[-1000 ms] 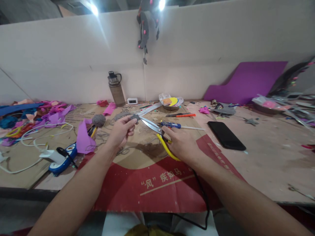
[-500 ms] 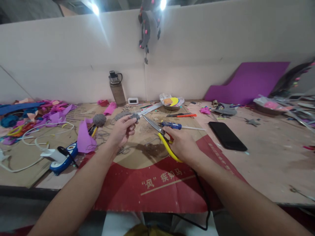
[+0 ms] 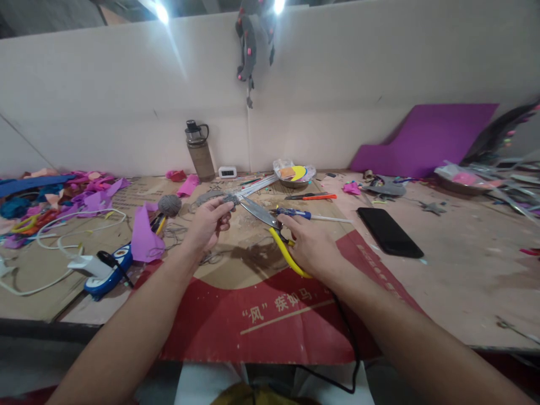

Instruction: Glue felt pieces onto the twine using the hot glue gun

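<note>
Pinched between the thumb and fingers of my left hand (image 3: 214, 220) is a small grey fuzzy piece (image 3: 230, 199), perhaps felt or yarn; its exact kind is too small to tell. My right hand (image 3: 307, 242) is closed around the yellow handles of a pair of scissors (image 3: 258, 212). The blades point left, their tips close beside the grey piece; whether they touch it I cannot tell. Behind my right hand lies a glue gun or screwdriver-like tool with a blue handle (image 3: 294, 213). A ball of grey yarn (image 3: 169, 205) sits left of my left hand, loose strands near it.
A red-and-brown cardboard sheet (image 3: 287, 337) lies under my hands. Around it are a phone (image 3: 390, 232), an orange cutter (image 3: 318, 196), a water bottle (image 3: 200, 154), a bowl (image 3: 295, 183) and a blue power strip (image 3: 112, 275) with white cables. Colourful scraps (image 3: 84, 197) pile up at the left.
The scissors have shifted slightly left and their blades look closer together. My left hand keeps its pinch on the grey piece, nearly still.
</note>
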